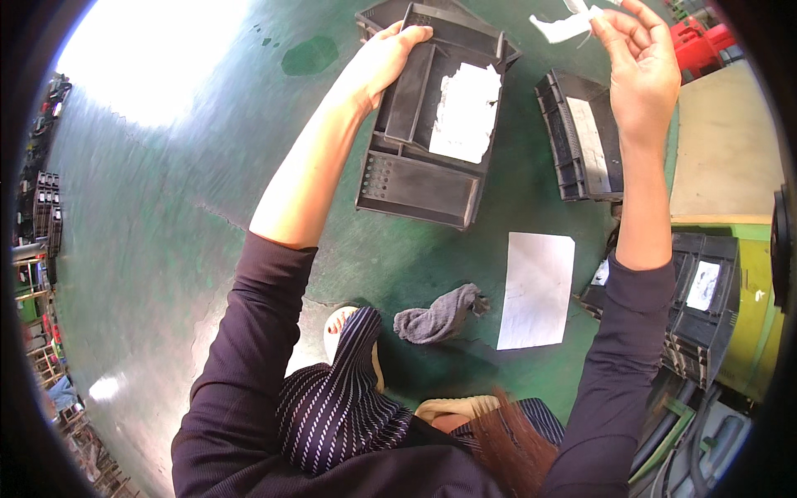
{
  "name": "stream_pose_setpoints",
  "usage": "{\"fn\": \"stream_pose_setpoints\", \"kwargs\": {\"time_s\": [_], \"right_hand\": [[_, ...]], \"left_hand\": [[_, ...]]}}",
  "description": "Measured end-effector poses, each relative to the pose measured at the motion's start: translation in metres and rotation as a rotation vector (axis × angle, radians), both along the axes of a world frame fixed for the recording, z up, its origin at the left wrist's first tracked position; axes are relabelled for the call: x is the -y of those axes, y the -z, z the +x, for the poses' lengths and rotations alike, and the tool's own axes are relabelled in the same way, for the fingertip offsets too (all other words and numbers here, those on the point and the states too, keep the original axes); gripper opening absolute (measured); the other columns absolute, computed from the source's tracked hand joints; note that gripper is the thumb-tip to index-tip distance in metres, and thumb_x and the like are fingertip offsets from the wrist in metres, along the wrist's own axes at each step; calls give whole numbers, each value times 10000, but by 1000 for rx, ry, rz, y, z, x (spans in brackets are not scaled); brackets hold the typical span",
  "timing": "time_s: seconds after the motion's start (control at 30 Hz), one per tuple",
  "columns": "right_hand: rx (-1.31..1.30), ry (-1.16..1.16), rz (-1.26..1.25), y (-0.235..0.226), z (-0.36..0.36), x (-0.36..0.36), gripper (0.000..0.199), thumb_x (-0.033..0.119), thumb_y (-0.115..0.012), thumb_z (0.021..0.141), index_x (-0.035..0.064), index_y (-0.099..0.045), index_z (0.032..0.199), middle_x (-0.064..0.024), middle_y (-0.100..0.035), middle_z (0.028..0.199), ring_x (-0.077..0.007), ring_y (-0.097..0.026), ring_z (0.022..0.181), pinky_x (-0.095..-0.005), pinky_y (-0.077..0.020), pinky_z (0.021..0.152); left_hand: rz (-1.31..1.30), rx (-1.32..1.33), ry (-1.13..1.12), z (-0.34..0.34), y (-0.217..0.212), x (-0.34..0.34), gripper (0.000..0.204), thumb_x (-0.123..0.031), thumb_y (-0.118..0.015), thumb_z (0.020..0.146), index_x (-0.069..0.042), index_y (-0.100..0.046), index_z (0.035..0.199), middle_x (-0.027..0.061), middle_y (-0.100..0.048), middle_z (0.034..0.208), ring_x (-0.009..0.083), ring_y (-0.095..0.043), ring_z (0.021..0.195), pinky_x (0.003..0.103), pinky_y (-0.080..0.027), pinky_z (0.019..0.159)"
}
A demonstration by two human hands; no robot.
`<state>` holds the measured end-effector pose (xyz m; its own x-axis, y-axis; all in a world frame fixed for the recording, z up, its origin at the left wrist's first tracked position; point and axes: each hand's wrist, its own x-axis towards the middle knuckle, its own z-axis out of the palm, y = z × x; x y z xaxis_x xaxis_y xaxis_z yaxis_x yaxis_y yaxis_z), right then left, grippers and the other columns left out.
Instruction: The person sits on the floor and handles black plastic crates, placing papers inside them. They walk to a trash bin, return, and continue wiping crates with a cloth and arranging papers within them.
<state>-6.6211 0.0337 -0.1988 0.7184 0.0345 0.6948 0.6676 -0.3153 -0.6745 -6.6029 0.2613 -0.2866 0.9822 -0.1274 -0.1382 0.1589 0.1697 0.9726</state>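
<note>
My left hand [383, 66] is closed over the left rim of a black plastic tray [436, 184], its thumb pointing inward. The tray is divided into compartments, and a ragged-edged white paper patch [466, 112] covers part of it. Up at the top right, my right hand [643, 79] pinches a torn, curled strip of white paper [564, 29] between thumb and fingers. That strip hangs in the air, apart from the tray. Behind the tray, another black plastic piece [378, 18] is partly hidden.
A grey cloth [440, 315] and a white paper sheet [537, 290] lie on the green floor before my feet. Black crates with white labels stand right, one upper [573, 137], one lower [706, 303]. A beige-topped surface [722, 149] borders them. Racks [37, 207] line the far left.
</note>
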Motion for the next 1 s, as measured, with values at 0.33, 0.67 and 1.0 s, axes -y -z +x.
{"fn": "stream_pose_setpoints", "kwargs": {"time_s": [0.33,0.67,1.0], "right_hand": [[-460,-36,118,7,-45,30,376,30,-641,785,-2,-487,1127,-97,-631,856,-135,-605,776,-242,-469,716],[-462,-54,188,-5,-94,34,364,69,-680,742,17,-527,1068,-37,-561,887,-106,-539,829,-230,-453,727],[-502,-43,-182,-31,-132,35,266,175,-720,691,65,-501,795,3,-483,815,-99,-477,776,-270,-393,739]], "left_hand": [[739,1001,-249,-23,-31,34,456,-202,-644,802,-25,-478,1188,143,-548,1140,255,-498,1101,361,-379,946],[111,336,187,-68,-36,75,132,-97,-599,850,18,-608,914,62,-642,785,121,-622,676,235,-501,644],[-51,147,228,-71,-38,76,185,-178,-594,858,-19,-602,951,77,-653,842,132,-646,734,207,-506,637]]}}
